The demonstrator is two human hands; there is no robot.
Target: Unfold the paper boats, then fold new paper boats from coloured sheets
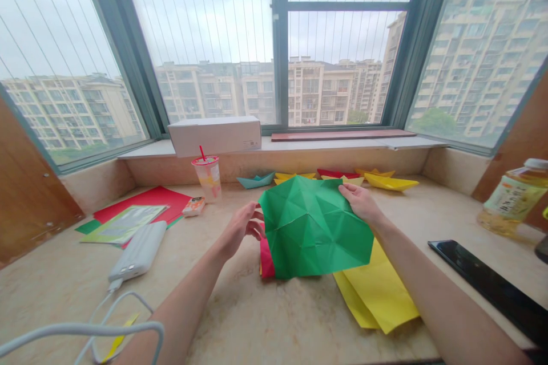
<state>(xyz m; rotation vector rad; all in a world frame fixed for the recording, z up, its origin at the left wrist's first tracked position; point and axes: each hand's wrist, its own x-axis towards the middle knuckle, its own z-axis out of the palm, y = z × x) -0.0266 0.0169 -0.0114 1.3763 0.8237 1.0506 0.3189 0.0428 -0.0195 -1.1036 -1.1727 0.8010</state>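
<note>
A creased green sheet of paper (314, 228) is held up in front of me, opened out, with fold lines fanning across it. My right hand (359, 201) pinches its upper right corner between thumb and fingers. At the upper left edge is my left hand (244, 228), its thumb side on the paper and its lower fingers loosely curled beside it; the exact grip is partly hidden. Behind the sheet, a red paper (267, 256) peeks out at the lower left. Folded yellow paper (381, 291) lies on the counter below my right forearm.
Along the back wall stand several folded paper boats (391, 182). To the left are a cup with a straw (208, 177), a small box (194, 206), red sheets (149, 201), and a power bank (139, 251) with a cable (85, 329). A phone (488, 279) and bottle (516, 197) are at right.
</note>
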